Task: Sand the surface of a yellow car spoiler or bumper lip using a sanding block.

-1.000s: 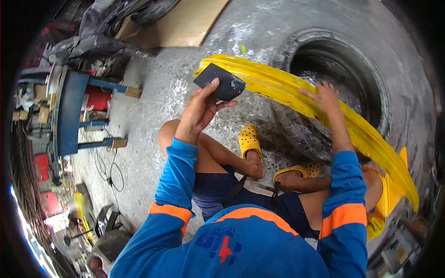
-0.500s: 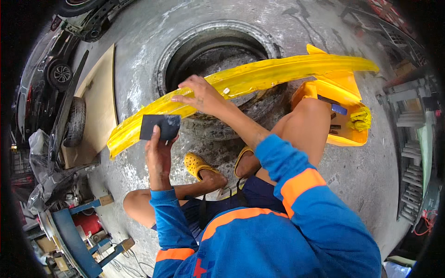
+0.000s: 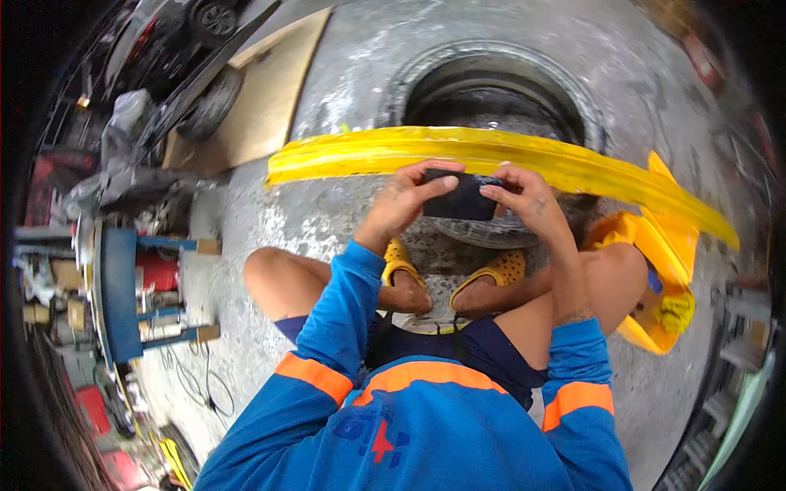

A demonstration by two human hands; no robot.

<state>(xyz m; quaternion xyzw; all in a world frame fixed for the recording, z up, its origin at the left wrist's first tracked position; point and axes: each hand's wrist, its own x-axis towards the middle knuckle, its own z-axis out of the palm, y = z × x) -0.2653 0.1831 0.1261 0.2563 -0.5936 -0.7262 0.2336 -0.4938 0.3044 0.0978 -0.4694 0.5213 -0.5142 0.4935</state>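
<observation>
My left hand (image 3: 422,188) and my right hand (image 3: 512,192) both grip a black square sheet (image 3: 458,206), which looks like sandpaper, held level in front of me at the near edge of a long, curved yellow piece (image 3: 573,168). That piece lies crosswise over an old tyre (image 3: 422,69), whose hollow middle shows behind it. At the right, the piece's end passes over an open yellow plastic container (image 3: 630,334) with a crumpled yellow item inside. My feet in yellow clogs are below my hands.
A cardboard sheet (image 3: 278,74) with a tyre (image 3: 209,106) on it is at upper left, beside dark car parts. A blue metal stand (image 3: 121,290) with cables near it is at left, among clutter. Grey metal parts (image 3: 741,352) line the right edge.
My right hand has left the yellow piece and now holds the black sheet with my left hand, which has moved toward it. The view has also turned.
</observation>
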